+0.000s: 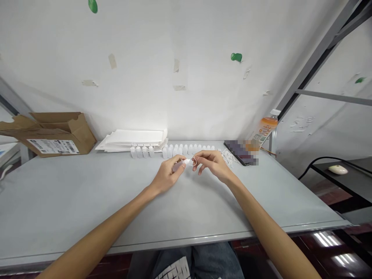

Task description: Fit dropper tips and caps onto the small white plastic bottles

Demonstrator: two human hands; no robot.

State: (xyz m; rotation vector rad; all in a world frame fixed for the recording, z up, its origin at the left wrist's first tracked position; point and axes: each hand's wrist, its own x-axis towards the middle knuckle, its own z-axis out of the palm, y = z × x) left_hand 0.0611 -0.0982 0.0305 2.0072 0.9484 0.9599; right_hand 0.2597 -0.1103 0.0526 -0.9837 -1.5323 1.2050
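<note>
My left hand (166, 175) is closed around a small translucent white squeeze bottle (177, 166), its narrow tip pointing right. The fingers of my right hand (215, 166) pinch a thin white loop (195, 162) at that tip. Whether the loop goes around the tip or only touches it, I cannot tell. Just beyond my hands, several similar bottles stand upright: a group on the left (145, 152) and a longer row (174, 150) in the middle. Right of my right hand lies a loose pile of thin white pieces (229, 157), partly hidden.
A stack of white sheets (133, 136) lies against the wall, with an open cardboard box (62, 133) to its left. At the right are a dark phone (240, 153) and a drink bottle (266, 126). The grey table's front edge (186, 243) runs below my forearms.
</note>
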